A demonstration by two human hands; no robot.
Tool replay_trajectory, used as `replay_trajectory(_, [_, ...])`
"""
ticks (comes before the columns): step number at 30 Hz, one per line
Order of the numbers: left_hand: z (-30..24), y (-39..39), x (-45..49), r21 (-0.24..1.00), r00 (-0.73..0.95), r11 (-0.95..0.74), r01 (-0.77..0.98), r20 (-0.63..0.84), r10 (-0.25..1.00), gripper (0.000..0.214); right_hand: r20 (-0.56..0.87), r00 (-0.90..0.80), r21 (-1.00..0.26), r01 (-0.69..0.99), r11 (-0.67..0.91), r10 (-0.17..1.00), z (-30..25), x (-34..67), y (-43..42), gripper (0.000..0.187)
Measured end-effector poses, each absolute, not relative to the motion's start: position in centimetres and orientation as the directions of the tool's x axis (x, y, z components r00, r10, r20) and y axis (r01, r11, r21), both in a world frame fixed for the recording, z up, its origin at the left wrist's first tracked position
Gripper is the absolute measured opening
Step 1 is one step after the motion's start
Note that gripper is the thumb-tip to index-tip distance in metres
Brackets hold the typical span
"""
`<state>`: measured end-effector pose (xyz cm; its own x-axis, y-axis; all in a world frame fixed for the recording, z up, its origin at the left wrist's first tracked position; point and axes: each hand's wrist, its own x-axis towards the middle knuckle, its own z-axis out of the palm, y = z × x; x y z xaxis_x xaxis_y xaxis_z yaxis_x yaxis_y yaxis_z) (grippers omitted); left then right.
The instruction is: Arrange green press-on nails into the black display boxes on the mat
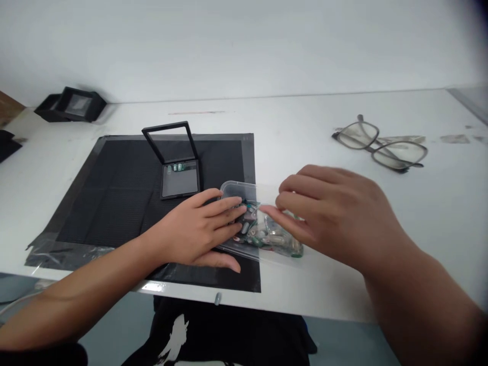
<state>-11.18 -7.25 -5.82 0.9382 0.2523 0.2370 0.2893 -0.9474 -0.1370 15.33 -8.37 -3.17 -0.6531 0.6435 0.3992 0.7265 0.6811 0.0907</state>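
Note:
A clear plastic container (244,192) holding several small green and silver parts (272,238) lies at the right edge of a black mat (114,203). My left hand (198,231) rests flat against the container's left side, fingers stretched over its rim. My right hand (328,213) hovers over the container's right part, its fingers curled and pinched together just above the parts; I cannot make out anything between them. Behind my left hand stands a small black case (179,178) with its lid raised and a few green parts in it.
A pair of glasses (381,145) lies on the white table (305,127) at the right back. Black boxes (72,104) sit at the far left by the wall. A small silver part (217,298) sits at the table's front edge.

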Motion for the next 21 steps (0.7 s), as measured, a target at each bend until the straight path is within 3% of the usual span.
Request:
replay_trajectory(5, [-5.7,-7.4,-11.1,-0.131,0.925,-0.927,0.352,0.200,0.323,0.079,0.205,-0.691,-0.027,0.704,0.709,0.694,-3.5,14.2,-8.7,0.031])
replay_trajectory(8, [-5.8,-7.3,-10.8,-0.107,0.925,-0.936,0.334,0.230,0.304,0.077,0.105,-0.676,-0.091,0.723,0.684,0.729,-3.7,13.6,-8.6,0.031])
replay_trajectory(14, [-6.4,-7.0,-10.9,-0.081,0.918,-0.956,0.282,0.314,0.244,0.063,0.043,-0.658,-0.100,0.746,0.658,0.752,-4.2,13.2,-8.4,0.025])
replay_trajectory(21, [-6.6,-6.3,-11.3,0.190,0.895,-0.948,0.253,0.326,0.305,0.045,-0.048,-0.657,-0.163,0.748,0.643,0.753,-4.2,12.9,-8.5,0.018])
